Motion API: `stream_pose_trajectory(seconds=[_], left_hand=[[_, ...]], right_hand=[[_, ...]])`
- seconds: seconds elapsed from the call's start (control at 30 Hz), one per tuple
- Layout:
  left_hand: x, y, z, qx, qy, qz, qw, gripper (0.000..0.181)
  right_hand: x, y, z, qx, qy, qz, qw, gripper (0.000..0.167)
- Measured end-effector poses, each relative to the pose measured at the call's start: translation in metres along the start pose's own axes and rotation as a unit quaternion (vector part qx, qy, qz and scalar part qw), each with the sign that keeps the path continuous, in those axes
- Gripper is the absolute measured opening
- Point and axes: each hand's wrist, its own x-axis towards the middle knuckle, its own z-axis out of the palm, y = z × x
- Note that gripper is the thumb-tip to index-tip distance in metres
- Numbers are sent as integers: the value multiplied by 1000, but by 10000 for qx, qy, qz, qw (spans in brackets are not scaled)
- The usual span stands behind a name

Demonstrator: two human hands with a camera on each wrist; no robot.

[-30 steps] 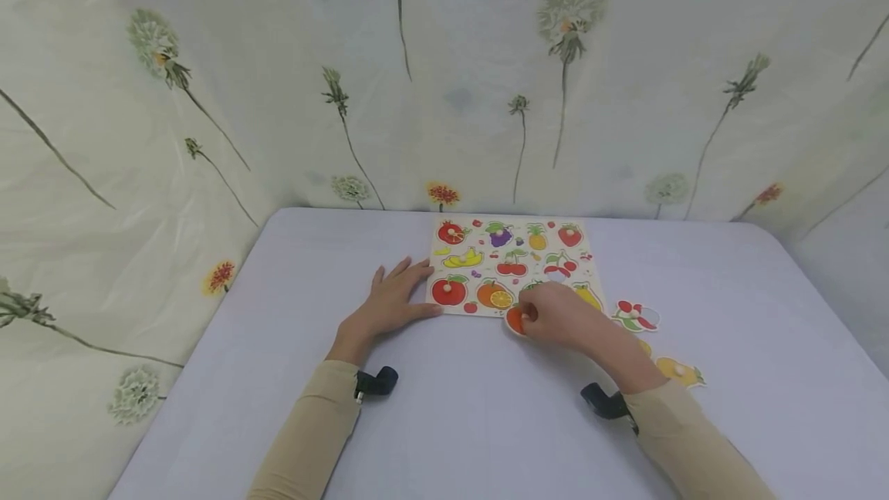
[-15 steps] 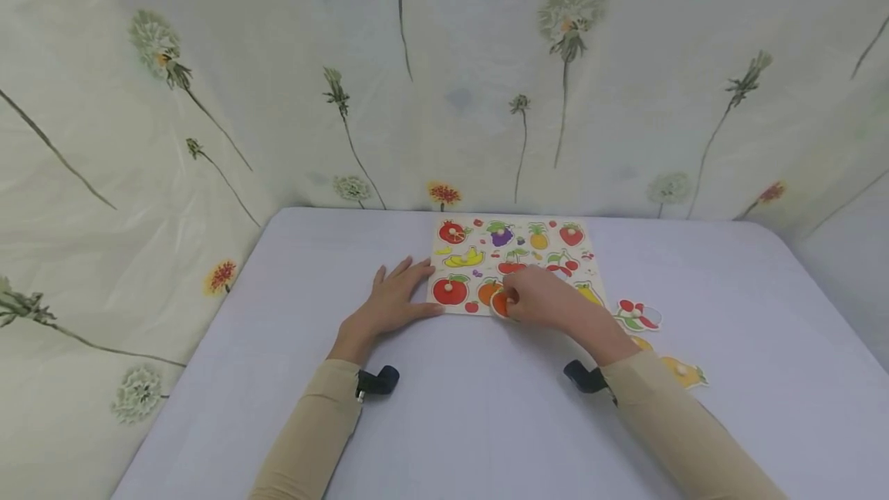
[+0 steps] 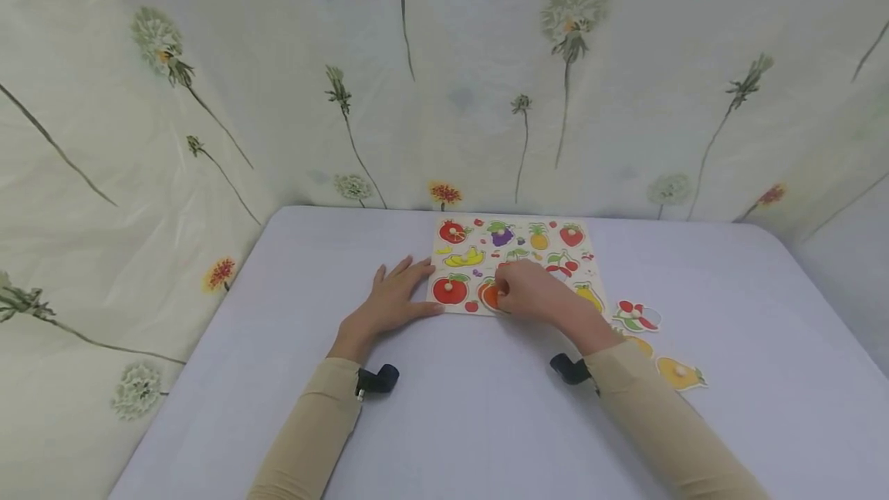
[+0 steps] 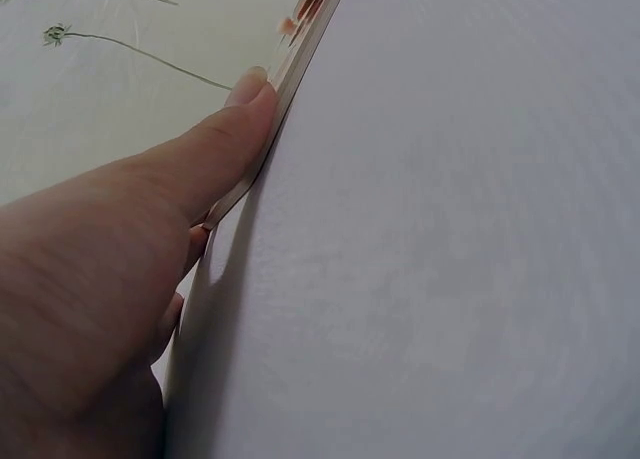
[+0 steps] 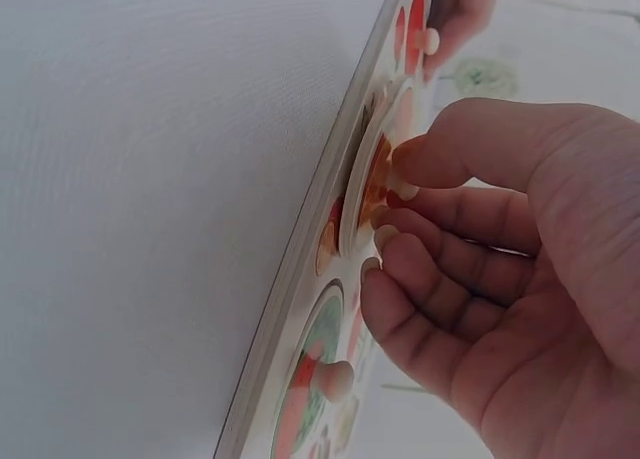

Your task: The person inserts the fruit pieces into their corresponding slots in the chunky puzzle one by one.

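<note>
A flat fruit puzzle board (image 3: 555,241) with several fruit pictures lies at the table's far middle. My right hand (image 3: 535,290) pinches the knob of an orange puzzle piece (image 3: 490,296) over the orange picture in the front row. In the right wrist view the puzzle piece (image 5: 372,184) lies tilted on the board, slightly raised, with thumb and fingertips at its wooden knob. My left hand (image 3: 392,299) rests at the board's left edge, fingers spread; in the left wrist view its thumb (image 4: 225,134) presses on the edge. A green-and-red piece (image 5: 318,349) with a knob sits nearby.
Right of the board lie loose pieces: a red-and-green fruit piece (image 3: 635,315), a yellow-orange piece (image 3: 640,345) partly hidden by the right forearm, and a pear-shaped yellow one (image 3: 679,373). A flower-printed curtain (image 3: 444,99) stands behind the white table (image 3: 458,423).
My right hand has moved left and slightly up, bringing the orange piece from the board's front edge onto the orange picture. The left hand has stayed in place.
</note>
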Motion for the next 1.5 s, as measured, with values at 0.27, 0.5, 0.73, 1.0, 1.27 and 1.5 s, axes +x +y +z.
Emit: stream_pose_trajectory(seconds=[0.27, 0.5, 0.73, 1.0, 1.27, 1.5], left_hand=[[1, 1, -1, 8, -4, -14, 10000, 82], [0, 2, -1, -12, -18, -74, 10000, 81], [-1, 4, -1, 35, 16, -31, 10000, 81], [-2, 5, -2, 1, -2, -100, 9999, 82], [0, 1, 1, -14, 31, -129, 9999, 83], [1, -1, 4, 28, 80, -89, 9999, 83]], right_hand=[[8, 1, 5, 10, 61, 33, 10000, 10], [12, 0, 7, 58, 17, 116, 9999, 10], [13, -1, 7, 85, 69, 174, 9998, 7], [14, 0, 9, 99, 109, 158, 9998, 9], [16, 2, 12, 67, 145, 252, 9996, 6], [12, 3, 12, 87, 200, 215, 9995, 5]])
